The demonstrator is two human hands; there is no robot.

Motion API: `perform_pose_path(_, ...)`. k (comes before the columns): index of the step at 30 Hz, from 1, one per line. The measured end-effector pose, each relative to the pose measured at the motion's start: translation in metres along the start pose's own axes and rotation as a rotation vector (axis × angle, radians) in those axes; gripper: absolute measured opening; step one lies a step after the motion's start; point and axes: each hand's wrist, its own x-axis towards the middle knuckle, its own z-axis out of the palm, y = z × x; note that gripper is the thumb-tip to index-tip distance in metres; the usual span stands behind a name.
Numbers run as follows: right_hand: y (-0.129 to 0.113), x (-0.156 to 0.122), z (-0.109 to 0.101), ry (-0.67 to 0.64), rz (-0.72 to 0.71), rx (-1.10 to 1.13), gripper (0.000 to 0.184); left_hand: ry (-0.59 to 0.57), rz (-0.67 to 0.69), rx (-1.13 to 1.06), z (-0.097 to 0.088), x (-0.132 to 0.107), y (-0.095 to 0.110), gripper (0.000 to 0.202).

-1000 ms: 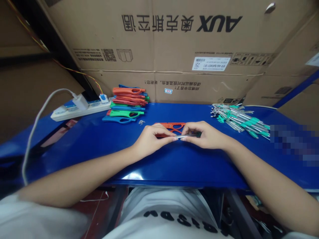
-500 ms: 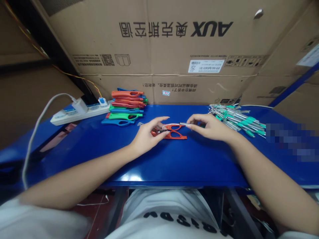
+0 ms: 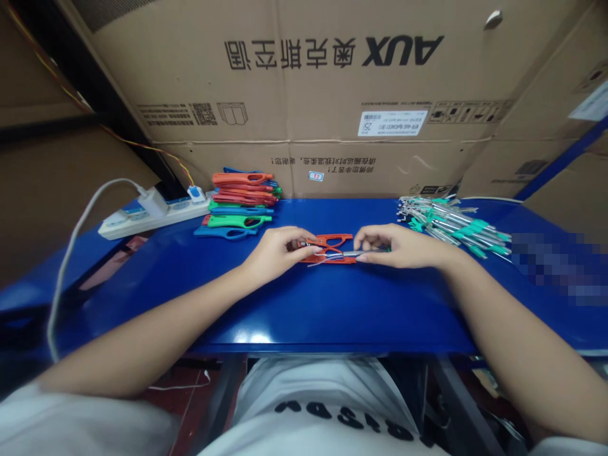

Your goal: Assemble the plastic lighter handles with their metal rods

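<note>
Two orange casing halves with looped handles, which look like lighter shells, lie side by side on the blue table; the far half (image 3: 335, 239) shows more than the near half (image 3: 349, 260). My left hand (image 3: 280, 248) is closed at their left ends, thumb and fingers around a small dark part (image 3: 301, 244) that is mostly hidden. My right hand (image 3: 394, 246) pinches a thin metal tube (image 3: 351, 254) with thin wires (image 3: 327, 255) at its left end. Tube and wires lie over the near half, and the wires reach toward my left thumb.
At the back left is a stack of orange, green and blue casings (image 3: 242, 197), beside a white power strip (image 3: 156, 215) with a cable. A pile of metal tubes with green parts (image 3: 451, 221) lies back right. A cardboard wall (image 3: 294, 88) stands behind the table (image 3: 332, 316).
My right hand has brought the metal tube and its wires nearer to me, from the far half to over the near half. My left hand has moved slightly left, its fingers now closer together.
</note>
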Motion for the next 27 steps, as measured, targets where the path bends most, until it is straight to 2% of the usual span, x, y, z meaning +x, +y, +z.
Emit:
perform_pose_path(7,0.009,-0.002,-0.007,0.009,0.070,0.042,0.037,-0.082,-0.132,0.037,0.001,0.000,-0.008,0.030)
perform_pose_path(11,0.008,-0.003,-0.009,-0.006,0.077,0.000,0.036,-0.106,-0.141,0.028,-0.001,0.001,-0.007,0.030)
perform_pose_path(15,0.007,-0.002,-0.009,0.003,0.000,-0.093,0.035,-0.123,-0.112,0.052,-0.001,0.001,-0.008,0.023)
perform_pose_path(18,0.009,-0.002,-0.009,0.001,-0.030,-0.128,0.034,-0.139,-0.039,0.104,0.000,0.000,-0.010,0.020)
perform_pose_path(22,0.012,-0.001,-0.006,-0.020,0.020,-0.109,0.037,-0.126,0.062,0.149,0.003,-0.002,-0.015,0.019)
perform_pose_path(27,0.011,-0.001,-0.006,-0.025,0.078,-0.097,0.035,-0.112,0.101,0.166,0.007,-0.005,-0.019,0.018)
